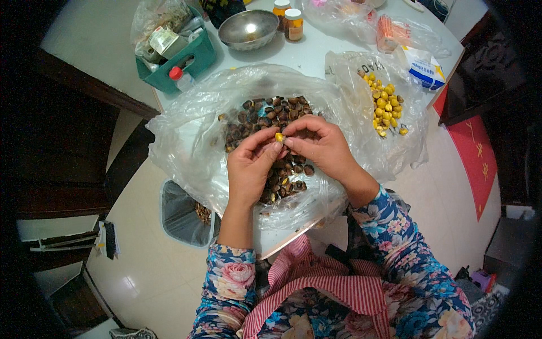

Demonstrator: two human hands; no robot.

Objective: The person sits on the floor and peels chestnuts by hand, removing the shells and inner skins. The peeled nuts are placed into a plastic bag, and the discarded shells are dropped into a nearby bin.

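Observation:
A partly peeled chestnut, its yellow flesh showing, is held between the fingertips of both hands. My left hand grips it from the left with thumb and forefinger. From the right, the thumb and fingers of my right hand pinch its side. Under the hands, many brown unpeeled chestnuts lie on a large clear plastic bag spread over the table. To the right, a heap of yellow peeled chestnuts rests on another printed plastic bag.
A steel bowl, lidded jars and a filled green plastic basket stand at the table's far side. A blue-and-white packet lies at the right edge. Below the left table edge stands a lined bin with shells inside.

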